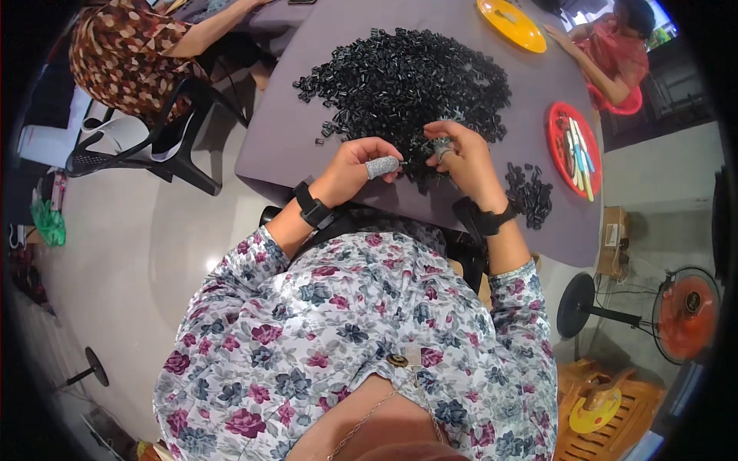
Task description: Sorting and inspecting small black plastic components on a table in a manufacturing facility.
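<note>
A large heap of small black plastic pieces [407,73] spreads over the table in front of me. At its near edge, my left hand [355,167] is closed in a pinch, with a grey knitted finger cover [382,167] on one digit. A tiny dark piece [403,163] shows at its fingertips. Facing it across a small gap, my right hand [469,159] has its fingers curled together, also with a greyish cover on a digit. What it holds, if anything, is too small to make out. Black bands circle both wrists.
A smaller pile of black pieces [529,196] lies right of my right wrist. Beyond it, a red tray [554,146] holds knife-like tools with pale handles. A yellow plate [513,24] is at the far edge of the purple-grey tablecloth [277,146]. Two people sit nearby; a fan [686,313] stands right.
</note>
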The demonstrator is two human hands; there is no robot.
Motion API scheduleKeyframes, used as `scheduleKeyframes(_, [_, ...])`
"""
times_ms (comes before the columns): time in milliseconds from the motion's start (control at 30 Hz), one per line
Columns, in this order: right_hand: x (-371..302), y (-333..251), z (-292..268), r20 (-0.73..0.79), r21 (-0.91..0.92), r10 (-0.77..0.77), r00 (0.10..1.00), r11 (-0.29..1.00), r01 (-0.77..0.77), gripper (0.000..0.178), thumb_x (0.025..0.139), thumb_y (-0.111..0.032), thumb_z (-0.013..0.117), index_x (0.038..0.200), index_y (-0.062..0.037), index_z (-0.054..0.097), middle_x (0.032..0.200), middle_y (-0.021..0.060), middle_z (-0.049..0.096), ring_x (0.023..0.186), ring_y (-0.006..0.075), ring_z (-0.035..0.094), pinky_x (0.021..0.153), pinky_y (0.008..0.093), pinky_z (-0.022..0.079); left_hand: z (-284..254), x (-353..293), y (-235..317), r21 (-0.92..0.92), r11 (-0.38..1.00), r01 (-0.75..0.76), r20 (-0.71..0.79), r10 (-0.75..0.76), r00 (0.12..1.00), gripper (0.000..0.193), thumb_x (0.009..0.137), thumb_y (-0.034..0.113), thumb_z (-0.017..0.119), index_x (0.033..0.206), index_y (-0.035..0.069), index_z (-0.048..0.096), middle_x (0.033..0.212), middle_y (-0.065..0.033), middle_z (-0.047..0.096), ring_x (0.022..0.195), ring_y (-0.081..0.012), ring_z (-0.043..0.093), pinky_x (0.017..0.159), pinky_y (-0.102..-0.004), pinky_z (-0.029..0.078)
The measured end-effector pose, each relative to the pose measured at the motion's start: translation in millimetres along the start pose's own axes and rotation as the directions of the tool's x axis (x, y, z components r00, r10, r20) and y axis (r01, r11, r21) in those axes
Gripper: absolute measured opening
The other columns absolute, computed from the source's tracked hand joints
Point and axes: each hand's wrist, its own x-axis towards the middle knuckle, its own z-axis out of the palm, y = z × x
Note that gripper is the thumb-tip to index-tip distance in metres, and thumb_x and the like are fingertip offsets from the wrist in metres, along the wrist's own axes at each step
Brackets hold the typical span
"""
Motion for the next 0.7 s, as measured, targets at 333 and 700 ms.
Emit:
scheduleKeyframes(333, [21.7, 4.8, 35.2, 0.137, -0.653, -0.395, 0.908, 0.653, 0.383, 0.026, 0.083, -0.001, 0.068, 0.109, -0.0044, 0.070, 0.102, 0.0141, 0.066, 0.088, 0.0350, 0.070, 0.075, 0.0446, 0.057, -0.9, -0.1, 0.9, 0.004, 1.000, -0.005, -0.006, 0.005, 1.000, 0.014, 0.102, 0.004, 0.064, 0.114, 0.000, 0.069, 0.098, -0.0068, 0.072, 0.085, -0.0109, 0.066, 0.081, -0.0258, 0.053])
scheduleKeyframes(700, [11.9, 14.2, 9.3, 0.119, -0.457, -0.343, 0.932, 0.814, 0.358, 0.027, 0.082, 0.008, 0.065, 0.107, -0.0014, 0.068, 0.098, 0.0148, 0.068, 0.086, 0.0299, 0.069, 0.075, 0.0391, 0.055, 1.6, -1.3, 2.7, -0.003, 1.000, 0.012, -0.013, -0.012, 1.000, 0.014, 0.102, 0.006, 0.064, 0.114, 0.000, 0.069, 0.098, -0.0054, 0.072, 0.085, -0.0097, 0.065, 0.082, -0.0252, 0.053])
